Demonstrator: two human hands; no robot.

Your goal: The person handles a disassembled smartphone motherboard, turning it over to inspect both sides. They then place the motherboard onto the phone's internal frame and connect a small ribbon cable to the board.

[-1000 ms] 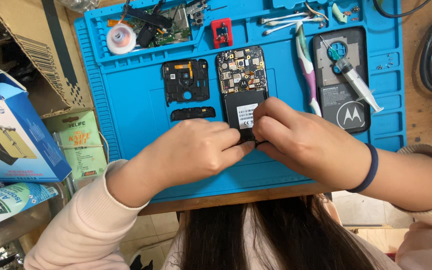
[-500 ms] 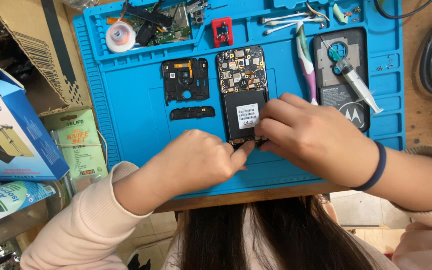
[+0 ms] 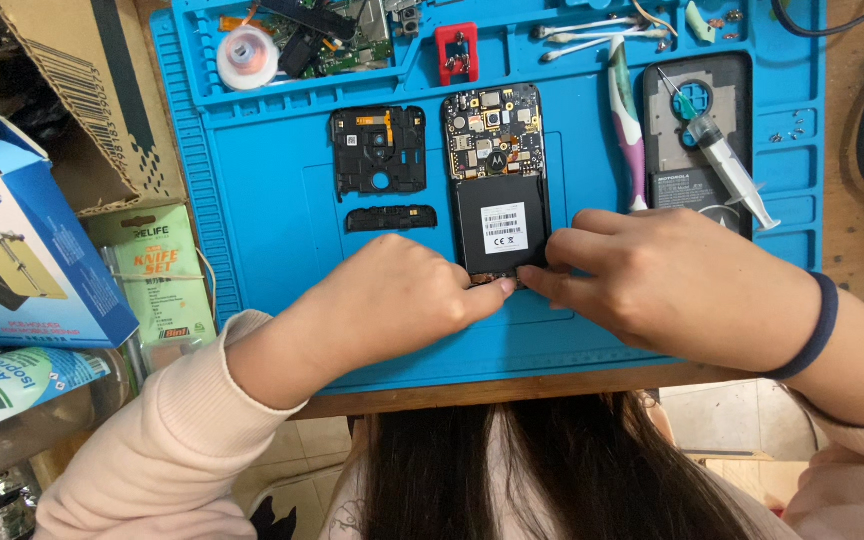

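Observation:
An opened phone (image 3: 497,180) lies face down on the blue work mat (image 3: 272,200), its circuit board and black battery exposed. My left hand (image 3: 392,300) and my right hand (image 3: 672,280) meet at the phone's near end, fingertips pinching its bottom edge. Whether a small part sits between the fingers is hidden. To the left of the phone lie a black inner frame piece (image 3: 379,150) and a narrow black strip (image 3: 390,218).
The phone's back cover (image 3: 687,135) with a syringe (image 3: 727,165) on it lies right, beside a purple-white tool (image 3: 630,125). A tape roll (image 3: 249,57), red clamp (image 3: 457,50) and cotton swabs (image 3: 582,30) fill the mat's top trays. Boxes (image 3: 22,250) and a packet (image 3: 152,270) stand left.
Both hands have shifted slightly right and nearer along the phone's bottom edge, uncovering more of the battery. The phone itself has stayed in place.

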